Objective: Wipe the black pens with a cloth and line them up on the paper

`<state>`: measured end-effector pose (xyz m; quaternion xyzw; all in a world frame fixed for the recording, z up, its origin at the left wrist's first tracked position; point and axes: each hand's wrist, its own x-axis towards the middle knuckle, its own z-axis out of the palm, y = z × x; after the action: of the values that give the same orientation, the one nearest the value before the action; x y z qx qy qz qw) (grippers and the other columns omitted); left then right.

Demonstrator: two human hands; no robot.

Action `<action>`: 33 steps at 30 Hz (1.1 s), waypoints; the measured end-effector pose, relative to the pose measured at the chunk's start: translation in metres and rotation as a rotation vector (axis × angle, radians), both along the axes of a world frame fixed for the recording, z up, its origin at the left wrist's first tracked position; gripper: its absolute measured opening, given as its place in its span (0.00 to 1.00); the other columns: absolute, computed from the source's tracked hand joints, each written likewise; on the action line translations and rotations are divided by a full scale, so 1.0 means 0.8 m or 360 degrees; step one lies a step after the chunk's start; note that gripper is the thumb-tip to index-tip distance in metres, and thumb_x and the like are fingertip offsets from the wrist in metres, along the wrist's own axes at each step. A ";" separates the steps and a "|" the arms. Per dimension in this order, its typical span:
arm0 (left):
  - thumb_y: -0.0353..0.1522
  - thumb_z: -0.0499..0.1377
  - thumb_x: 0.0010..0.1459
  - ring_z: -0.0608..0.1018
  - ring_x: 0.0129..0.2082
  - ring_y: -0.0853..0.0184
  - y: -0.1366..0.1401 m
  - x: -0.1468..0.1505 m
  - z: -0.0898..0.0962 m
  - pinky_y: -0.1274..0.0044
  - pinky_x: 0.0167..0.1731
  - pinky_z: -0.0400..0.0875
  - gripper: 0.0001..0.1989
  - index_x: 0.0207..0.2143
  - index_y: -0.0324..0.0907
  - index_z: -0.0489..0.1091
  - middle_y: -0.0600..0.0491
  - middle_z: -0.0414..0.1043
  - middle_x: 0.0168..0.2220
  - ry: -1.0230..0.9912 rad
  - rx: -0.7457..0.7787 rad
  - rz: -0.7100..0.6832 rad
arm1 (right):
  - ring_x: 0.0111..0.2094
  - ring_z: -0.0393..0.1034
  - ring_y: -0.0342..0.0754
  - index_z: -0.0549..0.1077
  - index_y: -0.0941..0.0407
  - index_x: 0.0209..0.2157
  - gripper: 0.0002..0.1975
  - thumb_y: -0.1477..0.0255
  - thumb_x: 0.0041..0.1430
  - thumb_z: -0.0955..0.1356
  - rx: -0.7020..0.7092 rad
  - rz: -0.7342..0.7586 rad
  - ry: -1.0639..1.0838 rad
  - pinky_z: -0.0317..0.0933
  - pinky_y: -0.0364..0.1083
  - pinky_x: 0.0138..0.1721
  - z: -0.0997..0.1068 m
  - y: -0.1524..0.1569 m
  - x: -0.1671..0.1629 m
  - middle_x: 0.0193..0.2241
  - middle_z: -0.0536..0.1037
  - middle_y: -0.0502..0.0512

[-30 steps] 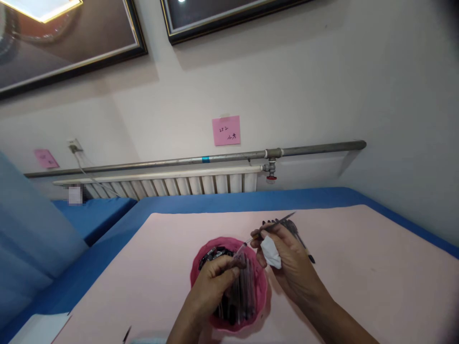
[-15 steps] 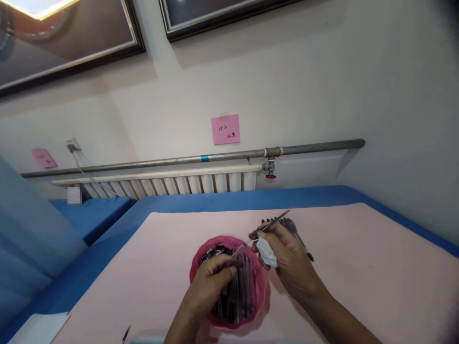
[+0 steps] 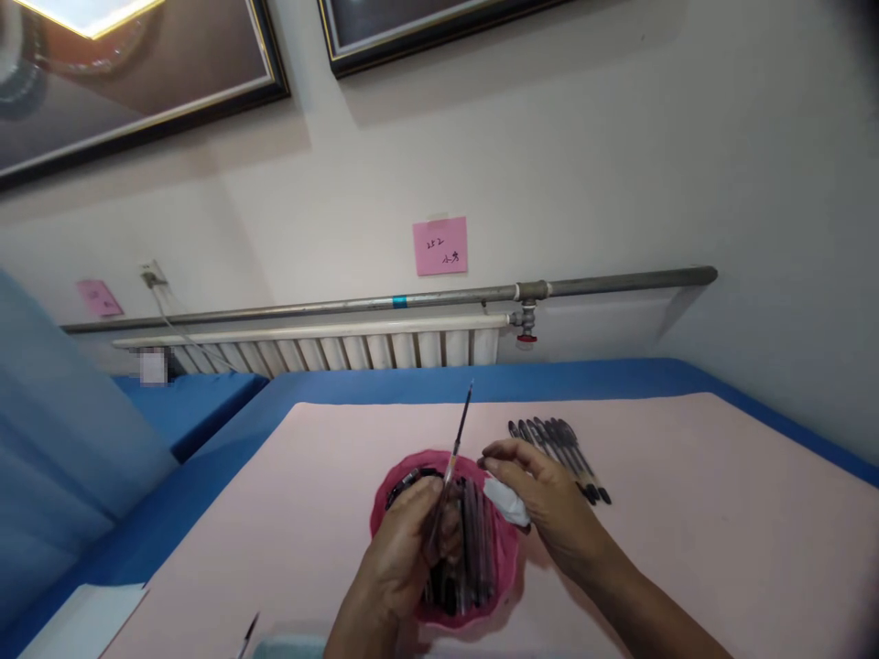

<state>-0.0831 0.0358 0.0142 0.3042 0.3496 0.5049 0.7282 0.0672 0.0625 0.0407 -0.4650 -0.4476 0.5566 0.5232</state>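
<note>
My left hand [image 3: 405, 549] is closed around a clear pen barrel, tilted up over the pink basket [image 3: 512, 572]. A dark ink refill [image 3: 462, 417] sticks up out of that barrel, its tip pointing away from me. Just to the right is my right hand [image 3: 542, 490], with a crumpled white tissue [image 3: 506, 502] held against the palm by its lower fingers. Its thumb and forefinger are near the refill but apart from it, and the fingertips look dark-stained. In the basket lie several clear barrels [image 3: 479, 540] and dark pen parts, partly hidden by my left hand.
A row of several capped pens [image 3: 559, 448] lies beyond my right hand on the pink sheet [image 3: 687, 513]. Near the front edge are another refill [image 3: 248, 631] and a pale blue-green object [image 3: 288, 648], cut off by the frame. White paper [image 3: 89, 618] lies at left.
The refill has passed from my right hand into the barrel in my left hand, which now points more upright. My right fingers have let go of it; the tissue stays in that hand.
</note>
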 end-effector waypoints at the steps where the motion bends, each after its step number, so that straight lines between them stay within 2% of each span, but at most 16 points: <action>1: 0.39 0.60 0.51 0.63 0.17 0.76 0.000 0.000 0.000 0.82 0.18 0.57 0.13 0.30 0.38 0.66 0.59 0.59 0.18 -0.0025 -0.0006 0.0043 | 0.21 0.64 0.42 0.72 0.56 0.26 0.08 0.67 0.42 0.70 0.0007 0.0026 -0.0030 0.58 0.42 0.23 -0.003 0.000 -0.001 0.22 0.72 0.47; 5: 0.37 0.63 0.49 0.69 0.23 0.75 0.001 -0.002 -0.003 0.82 0.22 0.64 0.13 0.33 0.37 0.67 0.55 0.67 0.26 -0.0030 -0.0027 0.0119 | 0.26 0.68 0.44 0.74 0.56 0.27 0.07 0.68 0.44 0.70 0.0066 0.0225 -0.0042 0.61 0.43 0.30 -0.020 -0.003 -0.011 0.24 0.75 0.48; 8: 0.38 0.63 0.49 0.67 0.19 0.76 0.001 -0.002 -0.005 0.83 0.17 0.62 0.14 0.32 0.37 0.67 0.56 0.65 0.23 0.0070 0.0021 0.0086 | 0.33 0.70 0.47 0.76 0.56 0.34 0.11 0.67 0.48 0.70 0.0122 0.0420 -0.0015 0.63 0.44 0.36 -0.030 -0.007 -0.020 0.29 0.77 0.50; 12: 0.40 0.63 0.47 0.64 0.16 0.77 0.001 0.002 -0.007 0.83 0.15 0.60 0.16 0.32 0.37 0.67 0.58 0.63 0.20 0.0185 0.0045 0.0093 | 0.29 0.70 0.45 0.76 0.56 0.36 0.12 0.65 0.50 0.69 0.0030 0.0527 0.0074 0.62 0.43 0.31 -0.037 -0.012 -0.026 0.28 0.77 0.49; 15: 0.42 0.61 0.49 0.66 0.17 0.76 0.002 0.001 -0.007 0.82 0.17 0.63 0.17 0.31 0.37 0.67 0.57 0.64 0.21 0.0295 0.0080 0.0054 | 0.23 0.69 0.43 0.75 0.56 0.34 0.11 0.65 0.48 0.70 -0.0093 0.0489 0.0212 0.61 0.41 0.25 -0.036 -0.012 -0.028 0.24 0.76 0.48; 18: 0.43 0.58 0.51 0.70 0.22 0.73 0.004 -0.010 -0.003 0.80 0.23 0.66 0.17 0.30 0.36 0.68 0.54 0.68 0.24 0.0532 0.0137 0.0108 | 0.21 0.68 0.43 0.73 0.56 0.30 0.10 0.66 0.44 0.72 -0.0156 0.0281 0.0385 0.60 0.40 0.22 -0.033 -0.007 -0.024 0.21 0.75 0.47; 21: 0.42 0.58 0.51 0.72 0.27 0.71 0.008 -0.033 0.004 0.79 0.28 0.65 0.16 0.31 0.36 0.70 0.52 0.71 0.27 0.0691 0.0209 0.0464 | 0.13 0.59 0.38 0.70 0.55 0.26 0.11 0.66 0.43 0.73 -0.0231 0.0046 0.0464 0.50 0.37 0.11 -0.033 0.003 -0.014 0.14 0.69 0.42; 23: 0.41 0.59 0.50 0.71 0.25 0.72 0.010 -0.050 0.009 0.79 0.27 0.64 0.16 0.32 0.36 0.70 0.53 0.71 0.26 0.0739 0.0180 0.0698 | 0.10 0.55 0.37 0.69 0.55 0.25 0.12 0.65 0.42 0.73 -0.0259 -0.0036 0.0479 0.44 0.36 0.08 -0.036 0.009 -0.008 0.12 0.66 0.41; 25: 0.40 0.59 0.48 0.70 0.24 0.72 0.012 -0.063 0.011 0.79 0.25 0.64 0.15 0.32 0.36 0.70 0.54 0.70 0.25 0.0830 0.0132 0.0839 | 0.10 0.55 0.37 0.68 0.56 0.25 0.12 0.65 0.42 0.73 -0.0265 -0.0093 0.0496 0.43 0.36 0.07 -0.041 0.014 -0.003 0.14 0.67 0.42; 33: 0.36 0.57 0.49 0.72 0.25 0.69 0.011 -0.067 0.003 0.78 0.26 0.65 0.09 0.30 0.40 0.70 0.54 0.71 0.25 0.1218 0.0174 0.0821 | 0.10 0.55 0.36 0.68 0.57 0.25 0.11 0.67 0.43 0.72 -0.0275 -0.0106 0.0574 0.42 0.36 0.07 -0.053 0.021 0.000 0.16 0.72 0.46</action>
<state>-0.1368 0.0447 0.0167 0.4098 0.6303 0.5387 0.3802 0.0672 0.0796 -0.0018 -0.4154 -0.2816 0.6495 0.5712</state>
